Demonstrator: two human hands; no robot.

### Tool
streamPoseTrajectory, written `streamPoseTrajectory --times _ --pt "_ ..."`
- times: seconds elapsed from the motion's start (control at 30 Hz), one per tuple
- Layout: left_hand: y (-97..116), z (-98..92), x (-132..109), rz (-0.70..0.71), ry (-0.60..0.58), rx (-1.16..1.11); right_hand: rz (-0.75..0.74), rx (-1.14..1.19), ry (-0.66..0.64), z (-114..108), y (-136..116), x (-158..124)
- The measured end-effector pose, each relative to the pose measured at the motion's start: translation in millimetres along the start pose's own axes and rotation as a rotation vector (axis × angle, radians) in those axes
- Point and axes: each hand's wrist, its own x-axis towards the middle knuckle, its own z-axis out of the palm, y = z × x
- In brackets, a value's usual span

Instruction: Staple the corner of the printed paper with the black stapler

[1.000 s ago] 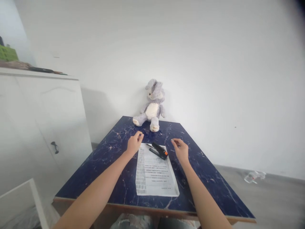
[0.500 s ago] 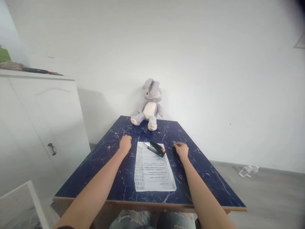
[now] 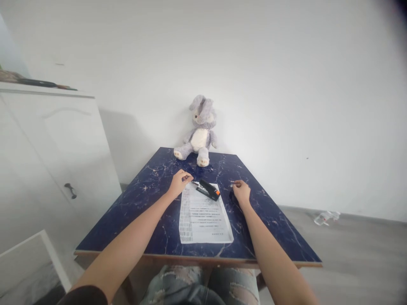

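Observation:
A black stapler with an orange mark lies slantwise on the top part of a printed sheet of paper. Its silver part points toward the left. My left hand has its fingers closed at this silver end, beside the paper's top left corner. To the right of the stapler, my right hand rests low over the table with fingers pinched together. Something small and pale shows at its fingertips, too small to name.
The dark blue marbled table has a brown front edge. A grey plush rabbit sits at its back against the wall. A white cabinet stands on the left. Clear plastic packaging lies on the floor at right.
My left hand has moved right and slightly away from me, from the bare tabletop to the stapler's silver end. My right hand stays nearly in place. The view has tilted down a little.

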Motion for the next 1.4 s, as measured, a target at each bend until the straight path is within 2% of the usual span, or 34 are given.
streamPoseTrajectory --times 0.1,0.17,0.33,0.53,0.67,0.93,1.4 --pt "4 1.5 -1 -0.012 -0.028 -0.033 -0.050 0.036 0.009 -3 -11 -4" --pt "4 1.5 0 -0.015 -0.049 -0.044 -0.140 0.116 -0.031 -4 -23 -9" --pt "1 3.8 0 -0.001 -0.117 -0.045 -0.412 0.299 -0.379 6 -51 -33" --pt "-4 9.0 -1 0.048 -0.267 0.009 -0.563 0.125 -0.612 28 -62 -55" --pt "-3 9.9 0 0.057 -0.304 0.046 -0.549 0.111 -0.620 26 -63 -55" --pt "-2 13.3 0 0.177 -0.419 0.133 -0.552 0.132 -0.631 21 -61 -53" --pt "4 10.5 0 0.165 -0.401 0.125 -0.542 0.132 -0.643 20 -62 -52"
